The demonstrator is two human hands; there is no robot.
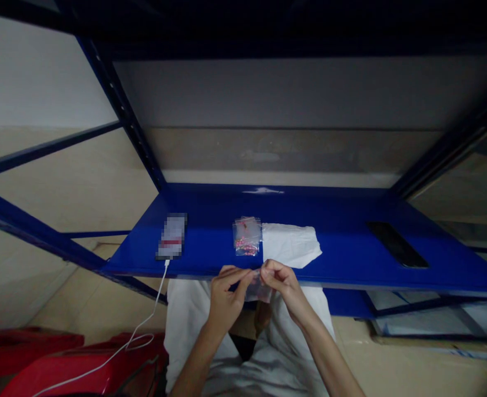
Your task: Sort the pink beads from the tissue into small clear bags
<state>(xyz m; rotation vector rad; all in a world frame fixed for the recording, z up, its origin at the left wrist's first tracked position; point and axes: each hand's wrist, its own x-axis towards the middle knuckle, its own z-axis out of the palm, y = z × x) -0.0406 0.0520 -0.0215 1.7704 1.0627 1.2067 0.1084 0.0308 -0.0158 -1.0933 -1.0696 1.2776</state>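
Over my lap at the shelf's front edge, my left hand [231,289] and my right hand [280,280] pinch the top of a small clear plastic bag [258,291] from both sides. The bag hangs below my fingertips; what it holds, if anything, I cannot make out. Just beyond my hands lies a small pile of clear bags [247,237] with pink and red beads inside. Touching its right side is a crumpled white sheet [290,245], which looks like paper or cloth.
The blue metal shelf [342,220] has uprights at both sides. A phone [172,236] with a lit screen lies at left, joined to a white cable [155,311]. A dark phone [397,244] rests at right. Red plastic stools [74,369] stand at lower left.
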